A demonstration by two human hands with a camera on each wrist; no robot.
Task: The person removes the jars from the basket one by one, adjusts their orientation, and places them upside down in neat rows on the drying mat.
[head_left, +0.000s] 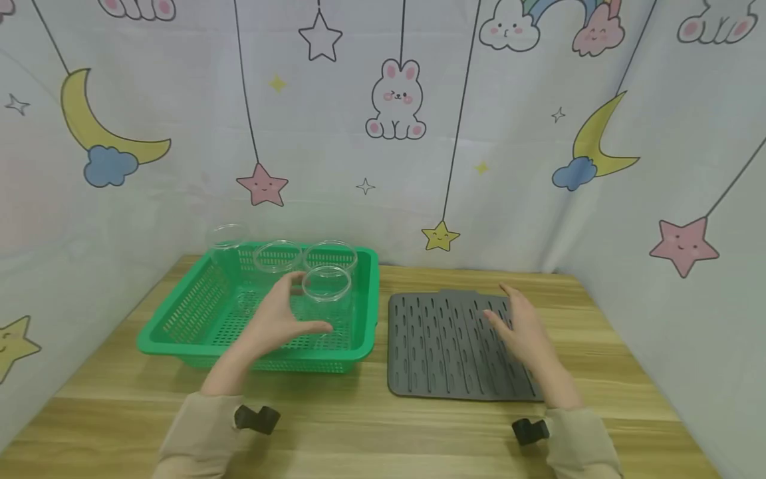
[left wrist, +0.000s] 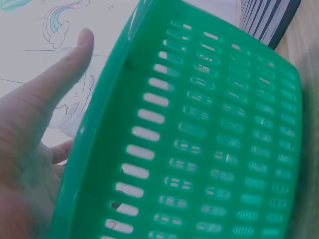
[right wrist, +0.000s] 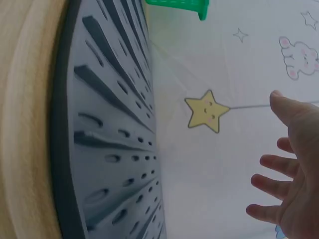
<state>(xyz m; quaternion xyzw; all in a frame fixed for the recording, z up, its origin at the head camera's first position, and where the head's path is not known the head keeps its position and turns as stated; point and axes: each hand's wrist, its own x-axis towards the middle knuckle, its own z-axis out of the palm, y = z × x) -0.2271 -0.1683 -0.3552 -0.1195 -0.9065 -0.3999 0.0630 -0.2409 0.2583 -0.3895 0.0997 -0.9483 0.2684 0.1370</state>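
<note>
My left hand (head_left: pixel 276 316) reaches over the front of a green plastic basket (head_left: pixel 372 306), thumb and fingers spread apart beside a clear cup (head_left: pixel 326 286). The thumb passes in front of that cup's lower part, while the fingers lie at its left side near the rim. In the left wrist view, the basket wall (left wrist: pixel 199 124) hides much of the cup and some of the fingers. Above the right part of a grey ridged drying mat (head_left: pixel 449 346) hovers my right hand (head_left: pixel 526 329), its fingers apart and holding nothing, as the right wrist view also shows.
More clear cups stand in the basket: one (head_left: pixel 278 256) at the back middle, one (head_left: pixel 330 251) at the back right, another (head_left: pixel 229 236) at the back left. The wooden table (head_left: pixel 371 426) meets a white patterned curtain (head_left: pixel 335 159) behind and at both sides.
</note>
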